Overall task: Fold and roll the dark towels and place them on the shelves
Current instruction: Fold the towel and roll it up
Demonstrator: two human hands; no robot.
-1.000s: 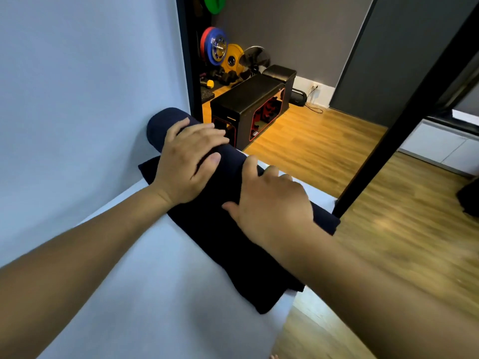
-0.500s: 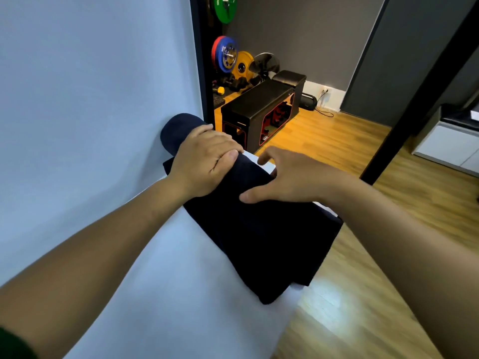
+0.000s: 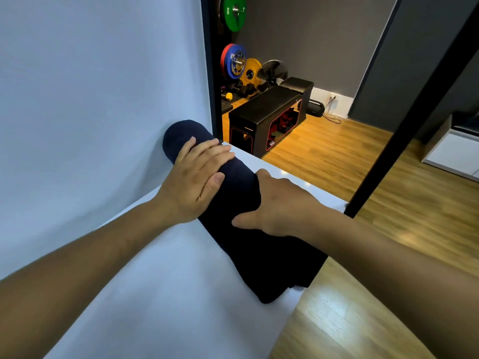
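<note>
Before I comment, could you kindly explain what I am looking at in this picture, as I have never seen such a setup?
There is no machine here: a person wears one wide-angle camera on the head, looking down at both bare hands. On the white surface lies a dark towel, partly rolled, the roll's far end by the pale wall. The left hand rests across the roll. The right hand lies over it nearer the flat part, thumb spread, fingers hidden. Behind stand a black bench and coloured weight plates.
</note>
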